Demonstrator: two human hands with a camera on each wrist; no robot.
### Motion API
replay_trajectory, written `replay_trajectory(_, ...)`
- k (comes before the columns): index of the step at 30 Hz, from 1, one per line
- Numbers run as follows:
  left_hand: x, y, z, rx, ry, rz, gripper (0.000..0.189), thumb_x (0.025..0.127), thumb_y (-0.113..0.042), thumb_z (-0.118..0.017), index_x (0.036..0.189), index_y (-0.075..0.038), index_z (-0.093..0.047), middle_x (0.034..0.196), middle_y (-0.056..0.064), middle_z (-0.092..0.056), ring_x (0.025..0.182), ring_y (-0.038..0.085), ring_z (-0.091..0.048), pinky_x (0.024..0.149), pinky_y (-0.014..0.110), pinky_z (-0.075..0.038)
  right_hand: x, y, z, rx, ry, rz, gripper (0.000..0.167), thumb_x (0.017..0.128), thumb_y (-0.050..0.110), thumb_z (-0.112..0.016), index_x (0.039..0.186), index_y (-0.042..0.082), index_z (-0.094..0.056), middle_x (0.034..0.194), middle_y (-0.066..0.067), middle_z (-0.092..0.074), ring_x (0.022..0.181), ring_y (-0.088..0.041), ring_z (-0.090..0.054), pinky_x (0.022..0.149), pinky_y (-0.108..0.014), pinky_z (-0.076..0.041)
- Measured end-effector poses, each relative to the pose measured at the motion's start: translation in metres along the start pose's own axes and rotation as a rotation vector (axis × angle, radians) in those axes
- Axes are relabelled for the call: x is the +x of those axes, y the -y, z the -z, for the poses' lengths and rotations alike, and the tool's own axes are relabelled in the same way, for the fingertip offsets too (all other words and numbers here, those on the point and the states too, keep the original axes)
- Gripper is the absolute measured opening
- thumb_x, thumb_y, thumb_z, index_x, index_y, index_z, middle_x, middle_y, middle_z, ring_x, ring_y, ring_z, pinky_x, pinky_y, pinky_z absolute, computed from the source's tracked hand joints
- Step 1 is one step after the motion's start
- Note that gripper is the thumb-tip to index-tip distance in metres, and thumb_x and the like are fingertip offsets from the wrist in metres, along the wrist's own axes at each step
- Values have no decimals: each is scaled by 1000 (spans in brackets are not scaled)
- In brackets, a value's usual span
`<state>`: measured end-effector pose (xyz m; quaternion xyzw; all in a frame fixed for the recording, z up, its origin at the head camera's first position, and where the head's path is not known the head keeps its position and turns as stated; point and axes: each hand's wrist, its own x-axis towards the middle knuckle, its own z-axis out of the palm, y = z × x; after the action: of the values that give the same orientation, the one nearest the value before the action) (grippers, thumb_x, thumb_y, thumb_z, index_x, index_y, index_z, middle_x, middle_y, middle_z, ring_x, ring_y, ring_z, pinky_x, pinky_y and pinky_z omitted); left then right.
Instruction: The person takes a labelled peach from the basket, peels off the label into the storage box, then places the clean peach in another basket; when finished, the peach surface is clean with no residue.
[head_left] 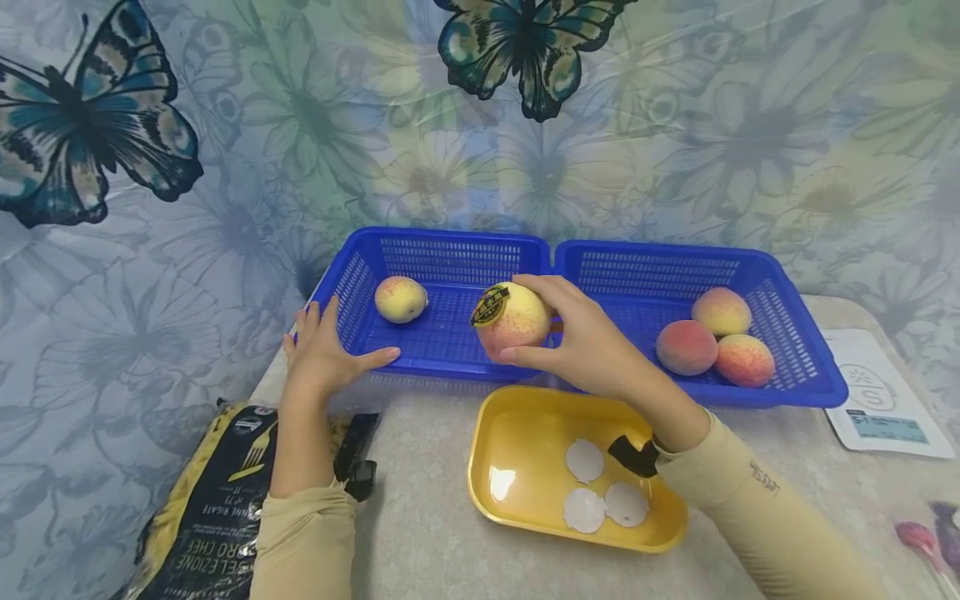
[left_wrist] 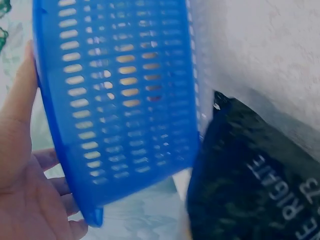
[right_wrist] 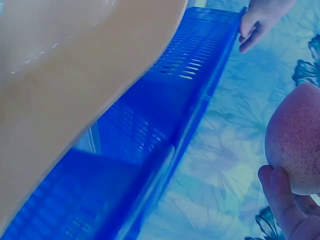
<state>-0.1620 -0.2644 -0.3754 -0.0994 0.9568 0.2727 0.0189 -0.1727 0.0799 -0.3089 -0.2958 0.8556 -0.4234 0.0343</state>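
My right hand (head_left: pixel 577 333) holds a yellow-red peach (head_left: pixel 517 325) between thumb and fingers, raised over the right side of the left blue basket (head_left: pixel 450 367). A black-and-gold sticker (head_left: pixel 491 307) shows on this peach. In the right wrist view, the peach (right_wrist: pixel 295 140) appears at the right edge. My left hand (head_left: pixel 322 350) rests spread at that basket's near left corner. Its fingertips lie over the rim (left_wrist: pixel 55 130) in the left wrist view. Another peach (head_left: pixel 401 299) lies inside the left basket.
Right of it stands a second blue basket (head_left: pixel 615 308) with peaches (head_left: pixel 686 347) at its right end. In front, a yellow tray (head_left: pixel 517 400) holds white round pieces (head_left: pixel 583 510) and a black piece (head_left: pixel 633 456). A black pasta bag (head_left: pixel 217 508) lies left; a white scale (head_left: pixel 892 417) stands right.
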Motion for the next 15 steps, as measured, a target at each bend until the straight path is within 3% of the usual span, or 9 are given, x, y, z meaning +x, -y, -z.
replay_trajectory(4, -6, -12, 2, -21, -25, -53, 122, 75, -60, -79, 161, -13, -6, 165, 25, 5, 151, 47, 12, 116, 72, 2, -20, 0, 10, 8, -36, 39, 78, 80, 34, -84, 147, 21, -45, 142, 1, -49, 118, -17, -57, 95, -35, -56)
replay_trajectory(7, -11, -24, 2, -42, -39, -134, 105, 82, -44, -80, 160, -17, -16, 166, 21, -3, 152, 46, 3, 115, 74, -7, -29, -3, 13, 8, -55, 58, 76, 80, 31, -84, 146, 20, -46, 141, 0, -51, 120, -17, -56, 98, -36, -55)
replay_trajectory(10, -18, -41, -1, -111, -44, -276, 86, 88, -32, -76, 157, -18, -28, 166, 15, -18, 153, 40, -11, 118, 68, -16, -37, -7, 13, 3, -67, 53, 75, 81, 31, -83, 146, 20, -47, 141, 1, -51, 123, -16, -54, 99, -34, -54)
replay_trajectory(15, -39, -77, -14, -242, -44, -583, 58, 93, -28, -71, 147, -19, -49, 154, 7, -44, 147, 28, -36, 120, 54, -28, -48, -17, 12, -2, -90, 30, 75, 81, 31, -83, 146, 19, -47, 142, 0, -50, 125, -16, -53, 98, -35, -54)
